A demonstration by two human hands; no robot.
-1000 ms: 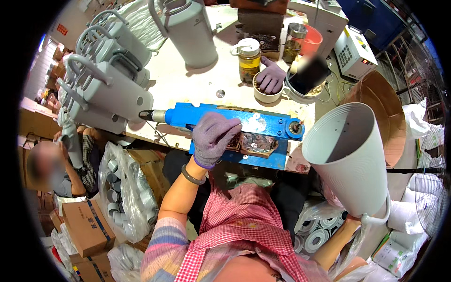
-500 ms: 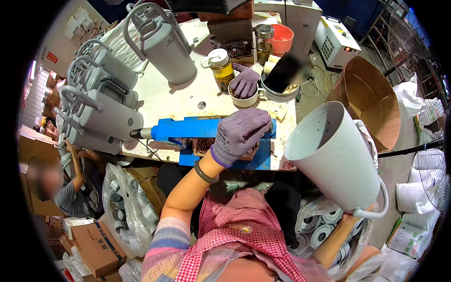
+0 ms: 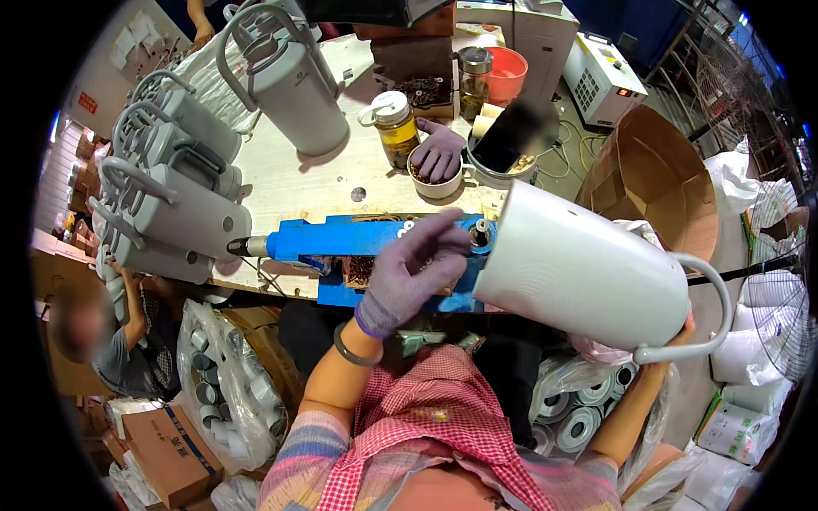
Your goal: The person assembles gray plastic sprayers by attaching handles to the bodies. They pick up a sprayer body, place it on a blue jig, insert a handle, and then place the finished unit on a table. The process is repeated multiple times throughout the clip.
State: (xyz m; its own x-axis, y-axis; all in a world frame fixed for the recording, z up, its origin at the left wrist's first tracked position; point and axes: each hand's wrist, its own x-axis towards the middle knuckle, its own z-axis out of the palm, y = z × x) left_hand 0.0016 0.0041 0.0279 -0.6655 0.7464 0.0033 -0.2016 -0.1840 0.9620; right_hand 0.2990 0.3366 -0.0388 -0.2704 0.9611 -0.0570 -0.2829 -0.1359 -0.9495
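A light grey jug body [image 3: 588,272], with a loop handle [image 3: 720,298] at its right end, lies tilted nearly sideways right of the bench tool. My right hand [image 3: 679,339] grips its lower right end near the handle; most of the fingers are hidden behind it. My left hand [image 3: 413,277], in a purple-grey glove, hovers over the front of the blue metal bench tool [image 3: 341,240], its fingers and thumb apart and slightly blurred. Small screws fill a tray [image 3: 358,271] in the tool. An upright metal stud [image 3: 481,228] stands at the tool's right end, close to the jug's rim.
Several finished grey jugs [image 3: 192,213] stand at the table's left, with another jug [image 3: 298,94] behind. A cup [image 3: 439,184] with a spare glove, a jar [image 3: 394,132] and a red tub [image 3: 509,72] are at the back. Cartons [image 3: 170,451] and a seated person [image 3: 128,332] are lower left.
The jug body has tipped from steeply slanted to nearly sideways, its open end swinging left toward the tool. My left hand has moved down and left, its fingers spreading from a closer grouping.
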